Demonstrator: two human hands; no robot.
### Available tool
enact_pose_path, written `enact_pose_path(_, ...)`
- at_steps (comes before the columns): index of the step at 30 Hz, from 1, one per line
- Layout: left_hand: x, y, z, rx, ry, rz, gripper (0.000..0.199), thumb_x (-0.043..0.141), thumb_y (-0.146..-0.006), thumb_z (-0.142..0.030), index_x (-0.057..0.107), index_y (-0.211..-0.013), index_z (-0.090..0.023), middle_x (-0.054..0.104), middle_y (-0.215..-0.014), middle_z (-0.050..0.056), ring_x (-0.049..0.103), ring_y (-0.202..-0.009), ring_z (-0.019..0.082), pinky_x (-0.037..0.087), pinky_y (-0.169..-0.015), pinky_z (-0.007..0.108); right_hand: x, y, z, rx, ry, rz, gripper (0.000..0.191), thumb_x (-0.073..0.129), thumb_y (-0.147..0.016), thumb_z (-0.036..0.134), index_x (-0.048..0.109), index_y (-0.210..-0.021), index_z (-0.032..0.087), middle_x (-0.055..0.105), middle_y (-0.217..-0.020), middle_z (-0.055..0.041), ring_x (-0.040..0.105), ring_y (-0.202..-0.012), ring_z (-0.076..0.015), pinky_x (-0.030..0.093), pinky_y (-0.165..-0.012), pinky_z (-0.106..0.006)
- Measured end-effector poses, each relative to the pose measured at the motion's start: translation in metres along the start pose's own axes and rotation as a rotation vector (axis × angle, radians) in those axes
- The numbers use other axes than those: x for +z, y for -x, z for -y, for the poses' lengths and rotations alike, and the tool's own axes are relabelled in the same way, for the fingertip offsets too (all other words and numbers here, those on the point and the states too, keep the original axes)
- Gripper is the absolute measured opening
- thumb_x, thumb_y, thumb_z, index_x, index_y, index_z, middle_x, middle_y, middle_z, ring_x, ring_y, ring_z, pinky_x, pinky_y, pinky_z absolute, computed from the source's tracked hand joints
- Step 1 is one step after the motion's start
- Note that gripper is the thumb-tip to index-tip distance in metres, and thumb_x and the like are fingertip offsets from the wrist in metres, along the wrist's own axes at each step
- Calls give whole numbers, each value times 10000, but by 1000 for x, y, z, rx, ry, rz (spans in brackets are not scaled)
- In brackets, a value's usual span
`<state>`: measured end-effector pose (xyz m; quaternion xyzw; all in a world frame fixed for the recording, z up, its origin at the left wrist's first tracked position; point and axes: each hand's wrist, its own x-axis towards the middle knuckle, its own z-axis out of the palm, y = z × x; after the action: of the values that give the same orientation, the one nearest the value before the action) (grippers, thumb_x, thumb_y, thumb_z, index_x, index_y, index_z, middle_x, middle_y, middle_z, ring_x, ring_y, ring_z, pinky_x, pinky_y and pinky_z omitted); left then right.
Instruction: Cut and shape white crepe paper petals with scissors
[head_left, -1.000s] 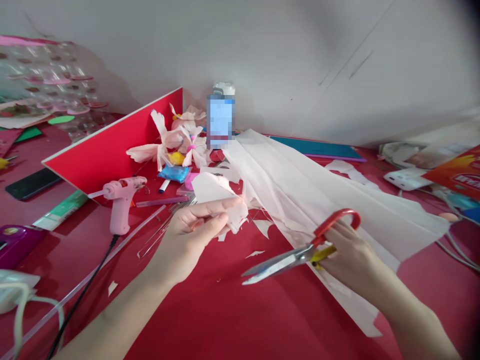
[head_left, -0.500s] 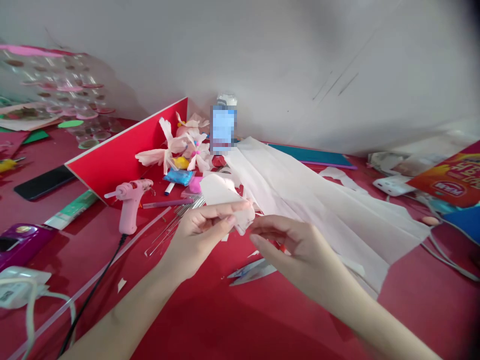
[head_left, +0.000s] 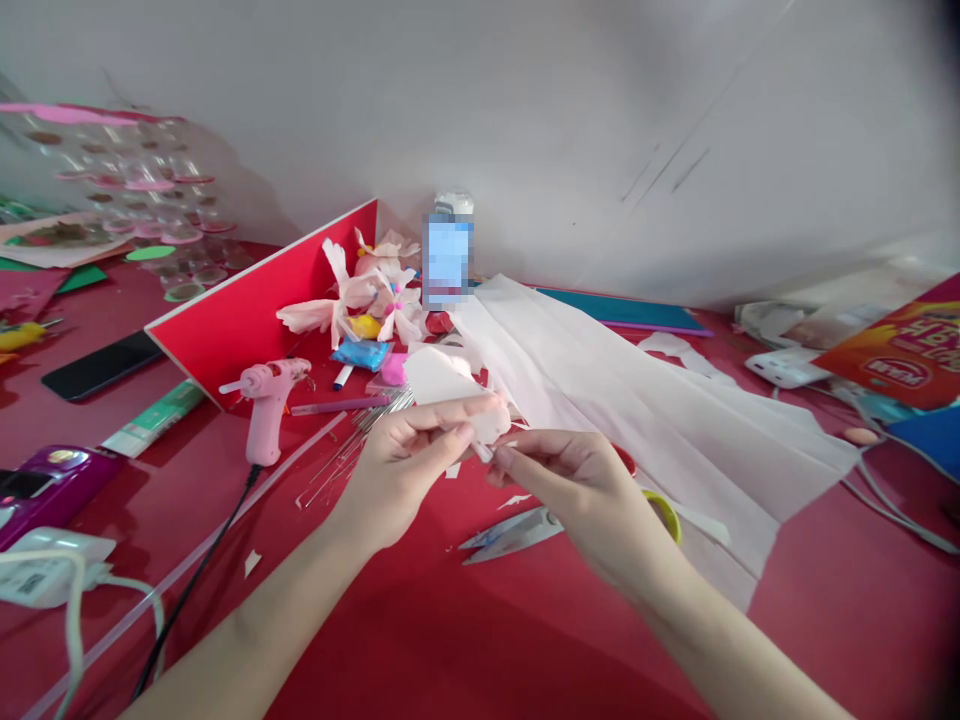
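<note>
A small piece of white paper (head_left: 491,421) is pinched between the thumb and fingers of my left hand (head_left: 409,462). My right hand (head_left: 570,478) has its thumb and forefinger closed on the lower tip of the same piece. Just behind my left hand lies a white paper cutout (head_left: 439,378). Open scissors (head_left: 514,534) lie under my right hand, which hides part of their handles. Thin metal wires (head_left: 349,455) are spread to the left of my left hand.
A pink glue gun (head_left: 265,410) stands at the left, its black cord running forward. Behind are a red board (head_left: 262,290), pale paper flowers (head_left: 341,295) and a phone (head_left: 448,262). White crepe paper (head_left: 637,420) spreads rightward. Purple device (head_left: 52,490) at far left.
My right hand has moved slightly left and its fingertips have closed on the lower tip of the paper. More of the scissors' handles shows. The view has shifted a little.
</note>
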<state>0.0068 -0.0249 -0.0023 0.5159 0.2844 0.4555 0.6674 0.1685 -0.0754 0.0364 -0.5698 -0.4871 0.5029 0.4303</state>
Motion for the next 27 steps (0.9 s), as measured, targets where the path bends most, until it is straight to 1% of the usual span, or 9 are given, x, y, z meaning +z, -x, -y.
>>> enact_pose_path(3,0,-1,-3,9,13,-17,220,679,-823,-289,757,-1029,-273,751,-1059,38,675,-877,165,542,-754,247,1,16,-7,-49,126,65,190,613,-848,323,734,-777,194,718,-702,-21,671,-665,-143,527,-601,-210)
enact_pose_path(6,-1,-1,-7,19,30,-49,208,696,-808,-266,766,-1003,-280,767,-987,29,674,-825,143,532,-702,210,7,38,-16,-287,365,346,234,549,-829,191,749,-951,187,746,-899,-79,697,-733,-196,574,-659,-272)
enact_pose_path(7,-1,-1,-8,21,31,-58,204,702,-802,-264,769,-994,-280,769,-970,30,675,-815,143,531,-695,209,9,42,-18,-382,451,373,334,509,-817,142,722,-1074,166,738,-987,-108,702,-819,-226,582,-714,-301)
enact_pose_path(8,0,-1,-8,21,27,-63,201,705,-799,-266,771,-989,-276,770,-963,35,676,-816,149,533,-699,216,9,43,-19,-422,521,296,394,453,-829,107,691,-1142,141,723,-1045,-134,689,-915,-251,576,-786,-340)
enact_pose_path(11,0,0,-5,25,-21,-58,216,716,-785,-291,772,-990,-252,768,-959,55,678,-833,181,543,-702,254,4,31,-14,-324,509,-60,259,505,-870,173,714,-1021,195,738,-934,-71,687,-815,-211,573,-759,-335)
enact_pose_path(12,0,0,-4,22,-50,-58,224,721,-780,-294,771,-993,-246,768,-961,58,678,-838,189,545,-708,265,1,24,-12,-265,446,-100,209,540,-867,215,720,-972,204,740,-891,-55,688,-785,-205,576,-720,-324)
enact_pose_path(19,1,0,-4,-2,-220,-29,244,677,-819,-276,750,-1051,-252,764,-1002,54,675,-944,224,541,-818,318,-1,-2,-15,-53,22,-27,170,661,-806,318,714,-895,183,737,-863,-39,692,-794,-178,547,-709,-272)
enact_pose_path(23,3,-1,-7,-15,-194,22,220,652,-849,-279,750,-1045,-256,736,-1113,49,637,-1088,228,492,-948,327,3,0,-19,-45,-53,-9,137,679,-799,310,704,-833,180,723,-798,-18,668,-741,-141,511,-674,-228)
enact_pose_path(27,3,-1,-4,-49,-121,68,198,656,-854,-302,752,-1026,-291,742,-1099,19,651,-1046,195,510,-905,288,0,2,-14,-40,-15,40,143,640,-836,312,701,-831,184,716,-785,-17,648,-703,-132,494,-631,-219)
